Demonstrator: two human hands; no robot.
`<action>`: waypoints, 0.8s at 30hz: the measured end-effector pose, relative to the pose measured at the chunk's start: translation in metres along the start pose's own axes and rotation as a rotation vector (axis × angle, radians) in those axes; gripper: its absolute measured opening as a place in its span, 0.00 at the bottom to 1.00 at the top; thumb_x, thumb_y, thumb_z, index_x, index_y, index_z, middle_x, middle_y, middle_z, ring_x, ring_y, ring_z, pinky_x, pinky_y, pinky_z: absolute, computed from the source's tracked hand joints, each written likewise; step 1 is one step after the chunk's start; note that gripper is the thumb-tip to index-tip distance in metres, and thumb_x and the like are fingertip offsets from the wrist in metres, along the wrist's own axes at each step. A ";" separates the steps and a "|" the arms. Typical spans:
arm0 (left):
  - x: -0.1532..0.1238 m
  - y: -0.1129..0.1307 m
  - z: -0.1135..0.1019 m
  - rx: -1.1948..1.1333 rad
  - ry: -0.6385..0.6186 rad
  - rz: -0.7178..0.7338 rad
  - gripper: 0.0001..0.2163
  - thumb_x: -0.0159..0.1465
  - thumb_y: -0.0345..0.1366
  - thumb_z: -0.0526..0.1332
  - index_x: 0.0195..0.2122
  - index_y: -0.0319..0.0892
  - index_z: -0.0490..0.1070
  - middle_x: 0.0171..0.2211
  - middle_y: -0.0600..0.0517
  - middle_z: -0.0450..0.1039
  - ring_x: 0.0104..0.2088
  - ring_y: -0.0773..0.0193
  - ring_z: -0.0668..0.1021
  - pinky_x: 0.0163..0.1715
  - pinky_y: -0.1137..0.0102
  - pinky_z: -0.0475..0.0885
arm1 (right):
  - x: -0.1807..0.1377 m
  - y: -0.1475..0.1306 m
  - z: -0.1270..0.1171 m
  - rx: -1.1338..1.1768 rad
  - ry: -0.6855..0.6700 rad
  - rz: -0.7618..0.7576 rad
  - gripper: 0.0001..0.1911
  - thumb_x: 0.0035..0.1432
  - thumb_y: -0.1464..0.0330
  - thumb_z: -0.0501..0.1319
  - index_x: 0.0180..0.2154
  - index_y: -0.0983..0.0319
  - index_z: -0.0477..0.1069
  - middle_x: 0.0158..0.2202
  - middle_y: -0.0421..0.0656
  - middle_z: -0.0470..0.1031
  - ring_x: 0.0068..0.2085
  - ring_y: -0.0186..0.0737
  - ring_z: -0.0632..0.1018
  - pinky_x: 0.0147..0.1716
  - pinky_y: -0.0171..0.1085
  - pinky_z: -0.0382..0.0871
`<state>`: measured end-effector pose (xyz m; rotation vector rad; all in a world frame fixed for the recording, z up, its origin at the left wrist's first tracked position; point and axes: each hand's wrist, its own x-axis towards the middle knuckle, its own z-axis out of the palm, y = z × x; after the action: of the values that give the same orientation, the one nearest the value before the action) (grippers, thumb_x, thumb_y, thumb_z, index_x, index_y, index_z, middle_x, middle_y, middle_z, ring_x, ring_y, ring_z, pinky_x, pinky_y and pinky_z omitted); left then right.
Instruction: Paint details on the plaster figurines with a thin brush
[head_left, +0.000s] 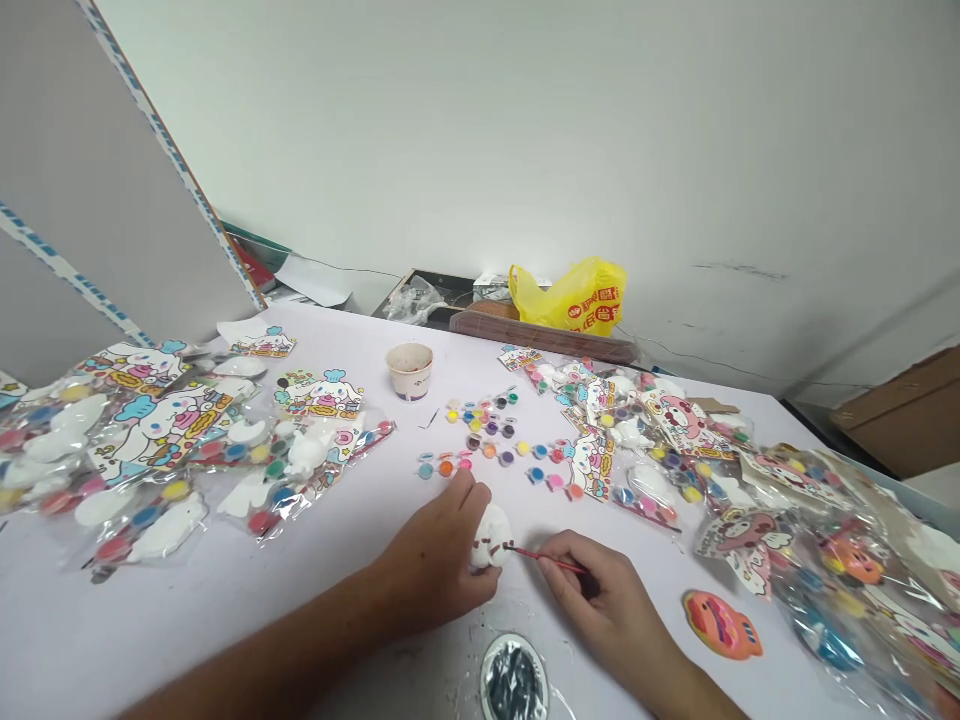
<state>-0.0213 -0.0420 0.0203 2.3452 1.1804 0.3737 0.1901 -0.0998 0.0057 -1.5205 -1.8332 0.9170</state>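
Note:
A small white plaster figure [493,530] with dark reddish-brown paint marks is pinched in my left hand [442,550], its left side hidden behind my fingers. My right hand [600,590] grips a thin red paintbrush [551,560], and the brush tip meets the figure's right edge. Just beyond my hands stand several small open paint pots [491,450] in many colours. Below the figure lies an oval piece with a dark, shiny middle and a white rim [514,680]. A painted orange figure [721,625] rests to the right of my right hand.
A paper cup [410,370] stands behind the paint pots. Clear bags of white figures and paints [165,520] cover the table's left, and more bags [652,490] lie on the right. At the back, a yellow plastic bag [577,295] sits against the wall.

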 end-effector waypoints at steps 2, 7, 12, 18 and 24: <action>0.000 0.001 -0.001 0.003 -0.015 -0.006 0.15 0.53 0.32 0.61 0.37 0.45 0.55 0.41 0.50 0.58 0.39 0.57 0.69 0.38 0.64 0.68 | 0.000 -0.001 0.000 -0.011 -0.001 0.000 0.16 0.66 0.58 0.53 0.33 0.60 0.71 0.23 0.37 0.63 0.26 0.36 0.64 0.26 0.34 0.57; 0.000 0.002 -0.003 0.006 -0.012 -0.004 0.14 0.53 0.32 0.62 0.36 0.45 0.56 0.41 0.50 0.59 0.38 0.57 0.69 0.37 0.65 0.67 | 0.001 -0.002 0.000 -0.006 0.004 -0.010 0.16 0.66 0.58 0.53 0.32 0.60 0.70 0.23 0.36 0.61 0.25 0.35 0.63 0.25 0.33 0.57; 0.000 0.002 -0.002 0.010 -0.007 0.001 0.14 0.53 0.33 0.61 0.35 0.45 0.55 0.40 0.51 0.59 0.39 0.57 0.69 0.36 0.65 0.67 | 0.001 -0.001 0.000 -0.031 -0.002 -0.024 0.15 0.66 0.59 0.53 0.32 0.61 0.70 0.23 0.36 0.61 0.25 0.35 0.63 0.25 0.33 0.57; 0.000 0.001 -0.001 0.009 -0.004 0.004 0.14 0.53 0.32 0.60 0.36 0.45 0.55 0.41 0.51 0.59 0.40 0.56 0.70 0.38 0.65 0.68 | 0.000 -0.001 0.000 -0.026 0.008 -0.023 0.16 0.66 0.59 0.53 0.32 0.61 0.71 0.23 0.37 0.62 0.25 0.35 0.63 0.26 0.33 0.57; 0.000 0.002 -0.002 0.001 -0.020 0.001 0.14 0.53 0.33 0.61 0.35 0.45 0.55 0.41 0.50 0.59 0.41 0.56 0.69 0.38 0.64 0.68 | 0.000 -0.002 0.000 -0.044 0.002 -0.030 0.15 0.66 0.59 0.53 0.31 0.61 0.70 0.23 0.37 0.61 0.25 0.35 0.63 0.25 0.34 0.57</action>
<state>-0.0213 -0.0422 0.0231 2.3451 1.1699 0.3502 0.1887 -0.0995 0.0076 -1.5154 -1.8816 0.8657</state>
